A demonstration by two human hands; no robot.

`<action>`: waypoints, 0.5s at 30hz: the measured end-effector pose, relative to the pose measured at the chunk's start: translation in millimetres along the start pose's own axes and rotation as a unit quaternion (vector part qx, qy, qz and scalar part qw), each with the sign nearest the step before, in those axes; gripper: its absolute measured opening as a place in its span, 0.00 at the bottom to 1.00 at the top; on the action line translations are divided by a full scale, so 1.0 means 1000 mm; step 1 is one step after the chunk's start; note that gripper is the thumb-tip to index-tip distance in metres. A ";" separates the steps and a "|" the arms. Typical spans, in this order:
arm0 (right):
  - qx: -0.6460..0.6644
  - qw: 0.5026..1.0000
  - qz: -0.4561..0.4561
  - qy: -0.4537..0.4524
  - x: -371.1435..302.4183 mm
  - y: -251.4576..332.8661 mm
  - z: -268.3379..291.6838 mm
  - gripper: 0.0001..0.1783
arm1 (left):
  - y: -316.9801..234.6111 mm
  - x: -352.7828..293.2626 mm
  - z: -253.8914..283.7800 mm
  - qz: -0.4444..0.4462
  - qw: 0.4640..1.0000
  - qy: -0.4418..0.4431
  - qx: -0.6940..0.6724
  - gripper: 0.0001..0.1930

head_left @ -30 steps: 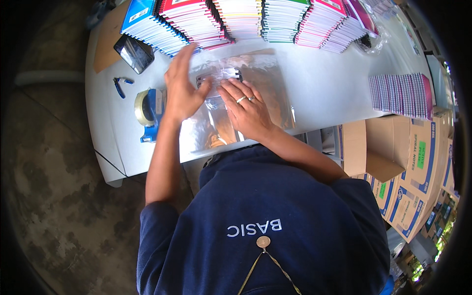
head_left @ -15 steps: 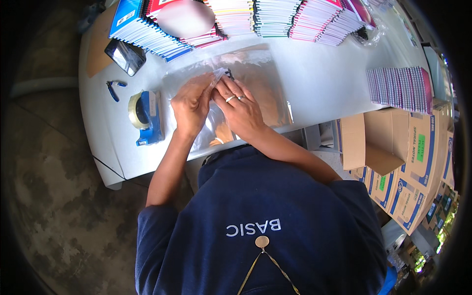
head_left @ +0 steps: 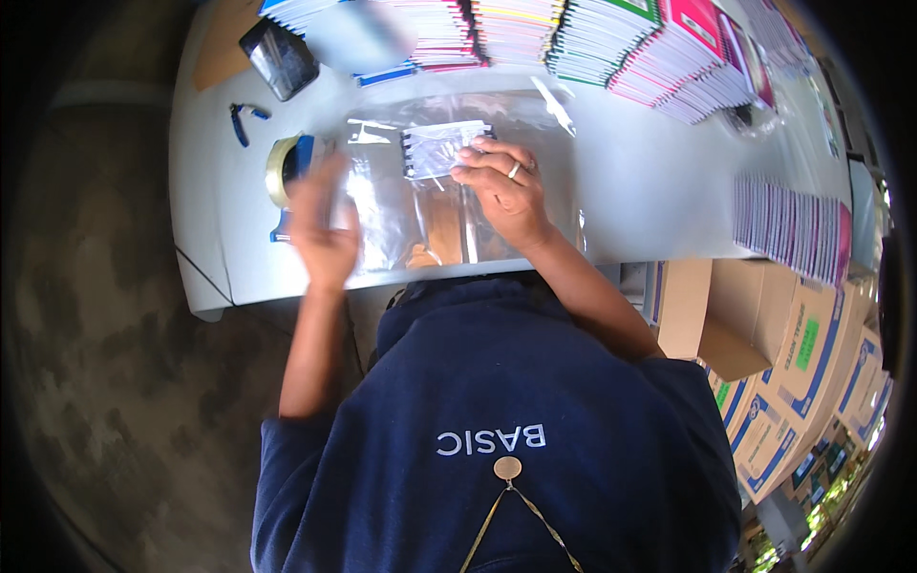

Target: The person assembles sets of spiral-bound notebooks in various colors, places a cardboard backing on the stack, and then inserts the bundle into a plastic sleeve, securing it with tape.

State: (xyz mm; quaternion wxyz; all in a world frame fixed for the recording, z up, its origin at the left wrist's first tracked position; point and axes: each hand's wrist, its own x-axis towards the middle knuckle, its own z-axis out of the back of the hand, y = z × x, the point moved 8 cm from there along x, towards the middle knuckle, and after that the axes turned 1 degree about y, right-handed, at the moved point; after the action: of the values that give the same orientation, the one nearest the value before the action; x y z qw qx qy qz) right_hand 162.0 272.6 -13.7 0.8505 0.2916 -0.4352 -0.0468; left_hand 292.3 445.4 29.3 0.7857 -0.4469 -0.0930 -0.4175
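A small white pad with black spiral binding [head_left: 435, 150], wrapped in clear plastic, lies on a larger clear plastic sheet [head_left: 544, 215]. My right hand [head_left: 506, 186], with a ring on one finger, has its fingers bent over the pad's right side, holding it down. My left hand [head_left: 323, 224] is off the pad, in front of the blue tape dispenser [head_left: 304, 158] with its roll of clear tape [head_left: 280, 172]. Motion smears the left fingers, so whether they touch the tape is unclear.
Rows of spiral notebooks [head_left: 521, 33] line the table's far side. At the far left lie a dark phone [head_left: 279, 59] and blue-handled cutters [head_left: 245, 122]. Small purple-edged notebooks [head_left: 788, 229] stand at the right edge, above an open cardboard box [head_left: 735, 310].
My left hand has left the plastic-wrapped pad and swung left to the tape dispenser. The right hand stays at the pad, which now shows. The whole view has shifted slightly.
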 end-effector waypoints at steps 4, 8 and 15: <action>0.036 0.999 -0.011 0.000 -0.002 -0.002 -0.002 0.12 | 0.156 -0.053 0.077 0.454 0.887 0.053 0.072 0.17; 0.018 1.000 0.000 0.011 0.002 0.000 -0.002 0.13 | 0.160 -0.074 0.058 0.589 0.774 0.221 -0.067 0.15; 0.015 1.000 0.014 0.017 0.001 -0.002 -0.005 0.13 | 0.137 -0.096 0.055 0.522 0.733 0.057 -0.432 0.17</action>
State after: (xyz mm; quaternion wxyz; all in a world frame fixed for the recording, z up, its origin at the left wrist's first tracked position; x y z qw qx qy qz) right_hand 166.6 272.5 -16.5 0.8538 0.2993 -0.4252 -0.0230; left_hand 344.8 578.1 -73.7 0.6064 -0.6915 0.3906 0.0386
